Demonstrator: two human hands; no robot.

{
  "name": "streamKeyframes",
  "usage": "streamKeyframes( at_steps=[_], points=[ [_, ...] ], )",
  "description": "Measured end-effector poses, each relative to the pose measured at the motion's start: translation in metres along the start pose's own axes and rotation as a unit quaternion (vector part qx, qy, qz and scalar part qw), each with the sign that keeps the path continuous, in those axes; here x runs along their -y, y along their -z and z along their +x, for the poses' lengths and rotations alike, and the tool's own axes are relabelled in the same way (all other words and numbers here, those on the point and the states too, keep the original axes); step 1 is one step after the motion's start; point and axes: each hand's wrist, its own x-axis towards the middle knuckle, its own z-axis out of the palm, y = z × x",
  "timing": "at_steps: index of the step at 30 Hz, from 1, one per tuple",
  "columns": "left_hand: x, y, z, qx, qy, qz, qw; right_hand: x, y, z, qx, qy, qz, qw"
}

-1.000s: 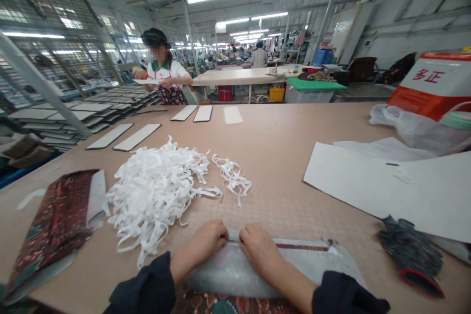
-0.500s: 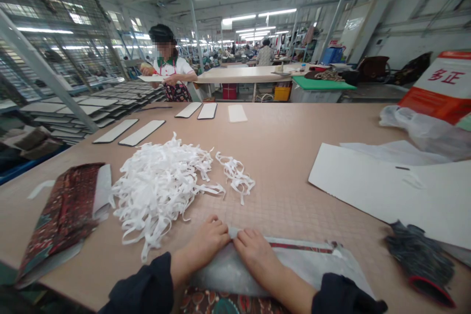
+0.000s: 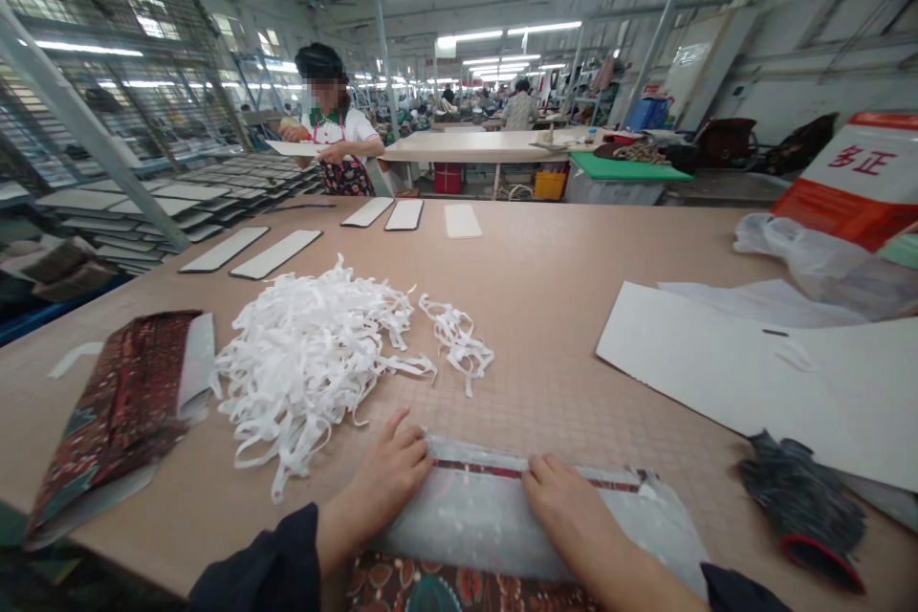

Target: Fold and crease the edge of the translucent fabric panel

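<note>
Cloth [image 3: 466, 518], btm ctr of frame: L hand [image 3: 387, 478] & R hand [image 3: 568, 499] on far edge [image 3: 473, 450], grip unclear (pinch/press?); best smooth flat, w/ even tension.

Beyond our bench [image 3: 545, 325] we see a yellow crate [image 3: 550, 185], a green-topped bin [image 3: 625, 168] and a co-worker [image 3: 334, 130] holding a pale panel [image 3: 293, 149]; nearer, a dark glove [image 3: 799, 488] lies by a white board [image 3: 710, 354].

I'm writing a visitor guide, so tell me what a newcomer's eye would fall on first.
Most likely the heap of white strips, left of centre on the tan table. Next, perhaps, the orange-and-white container at the far right edge. Then the grey cloth at bottom centre, with dark red patterning along its near side.
</note>
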Motion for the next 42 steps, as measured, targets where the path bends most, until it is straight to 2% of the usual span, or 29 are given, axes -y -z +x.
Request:
streamKeyframes(
  at_steps=[4, 6, 12, 14, 17, 23, 29, 35, 38, 42],
  points=[
    [-0.01, -0.011, -0.012, 0.005, 0.04, 0.013, 0.999, 0.048, -0.002, 0.04, 0.002, 0.023, 0.067, 0.998],
    [-0.012, -0.015, -0.02, -0.007, 0.052, 0.012, 0.999, 0.064, -0.008, 0.052, -0.003, 0.033, 0.078, 0.996],
    [-0.013, -0.022, -0.043, -0.113, 0.092, 0.005, 0.989, 0.073, -0.017, 0.07, 0.002, 0.023, 0.141, 0.99],
    [-0.013, -0.022, -0.046, -0.117, 0.113, -0.013, 0.987, 0.075, -0.018, 0.076, 0.002, 0.015, 0.173, 0.985],
    [-0.014, -0.019, -0.046, -0.094, 0.122, -0.028, 0.988, 0.082, -0.022, 0.083, -0.004, 0.017, 0.202, 0.979],
    [-0.016, -0.018, -0.045, -0.083, 0.155, -0.039, 0.984, 0.087, -0.024, 0.082, -0.038, 0.127, 0.152, 0.979],
    [-0.019, -0.02, -0.045, -0.097, 0.171, -0.051, 0.979, 0.085, -0.024, 0.09, -0.023, 0.093, 0.183, 0.978],
    [-0.018, -0.018, -0.042, -0.101, 0.165, -0.049, 0.98, 0.091, -0.019, 0.089, -0.039, 0.161, 0.123, 0.979],
    [-0.017, -0.019, -0.043, -0.091, 0.174, -0.063, 0.979, 0.084, -0.016, 0.072, -0.012, 0.152, 0.086, 0.985],
    [-0.014, -0.018, -0.044, -0.071, 0.2, -0.101, 0.972, 0.064, -0.015, 0.041, 0.012, 0.082, 0.049, 0.995]
  ],
)
